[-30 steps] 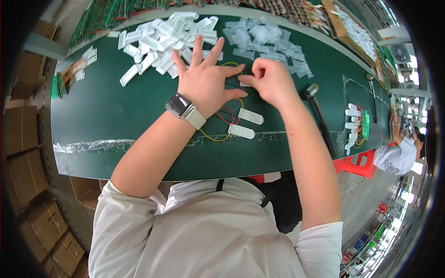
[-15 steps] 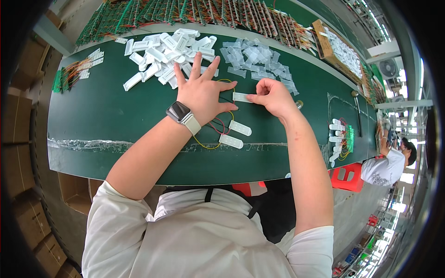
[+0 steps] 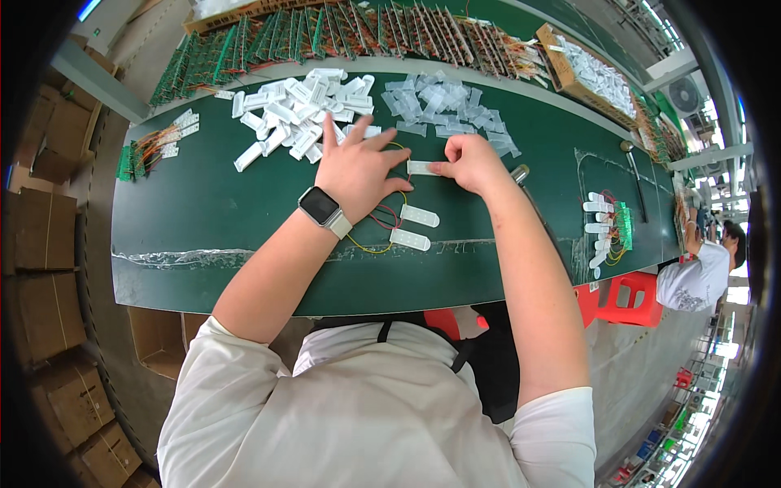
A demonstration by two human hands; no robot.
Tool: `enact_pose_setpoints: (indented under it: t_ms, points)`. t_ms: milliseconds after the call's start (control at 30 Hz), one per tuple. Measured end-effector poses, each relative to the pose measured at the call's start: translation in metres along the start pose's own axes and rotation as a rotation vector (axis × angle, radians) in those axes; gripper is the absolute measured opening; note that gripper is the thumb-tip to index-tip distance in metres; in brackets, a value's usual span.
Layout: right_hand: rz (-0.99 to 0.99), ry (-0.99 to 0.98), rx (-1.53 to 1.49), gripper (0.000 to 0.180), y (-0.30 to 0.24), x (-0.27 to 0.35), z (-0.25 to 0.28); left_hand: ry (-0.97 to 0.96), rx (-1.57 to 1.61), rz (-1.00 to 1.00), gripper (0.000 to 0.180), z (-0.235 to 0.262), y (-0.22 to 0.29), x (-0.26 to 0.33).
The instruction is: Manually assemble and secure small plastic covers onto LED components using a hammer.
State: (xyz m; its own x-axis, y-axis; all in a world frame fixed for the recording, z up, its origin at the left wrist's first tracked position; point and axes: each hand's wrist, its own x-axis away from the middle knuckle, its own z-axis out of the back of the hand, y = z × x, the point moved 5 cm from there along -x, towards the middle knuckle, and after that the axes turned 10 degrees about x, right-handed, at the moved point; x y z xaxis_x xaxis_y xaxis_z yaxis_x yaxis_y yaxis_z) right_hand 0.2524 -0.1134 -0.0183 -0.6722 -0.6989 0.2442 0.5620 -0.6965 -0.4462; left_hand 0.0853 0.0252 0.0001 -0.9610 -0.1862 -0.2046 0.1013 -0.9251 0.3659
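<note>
My left hand (image 3: pixel 354 167), with a watch at its wrist, is spread over the green table beside the wires, fingers apart. Between thumb and curled fingers, my right hand (image 3: pixel 473 165) pinches the right end of a small white plastic piece (image 3: pixel 419 167). Just below lie two white rounded pieces with dots, an upper piece (image 3: pixel 421 215) and a lower piece (image 3: pixel 410 239). Red and yellow wires (image 3: pixel 384 218) run from these toward my left palm, which hides where they lead. Loose white plastic casings (image 3: pixel 293 110) are heaped beyond my left fingers, and clear plastic pieces (image 3: pixel 439 102) lie beyond my right hand.
Green circuit boards (image 3: pixel 268 41) stand in a long row along the far edge. A cardboard box (image 3: pixel 565 75) of white parts is at far right. Wired boards lie at left (image 3: pixel 130 163) and right (image 3: pixel 624 225). A co-worker (image 3: pixel 695 272) sits at right near a red stool (image 3: pixel 630 299).
The view has shifted a little, so the table sits slightly lower and farther right. My left fingers have moved slightly and look blurred; the right hand keeps its pinch on the white piece.
</note>
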Motion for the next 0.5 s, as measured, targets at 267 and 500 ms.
enact_pose_setpoints:
  t_ms: [267, 500]
  points:
    - [0.083, 0.115, -0.124, 0.037, 0.0, 0.012, -0.006, -0.099, -0.159, -0.125, 0.063, 0.001, 0.022, 0.017]
    - [0.206, 0.45, 0.007, 0.034, 0.001, 0.033, -0.02, -0.181, -0.335, -0.078, 0.078, -0.007, 0.031, 0.02]
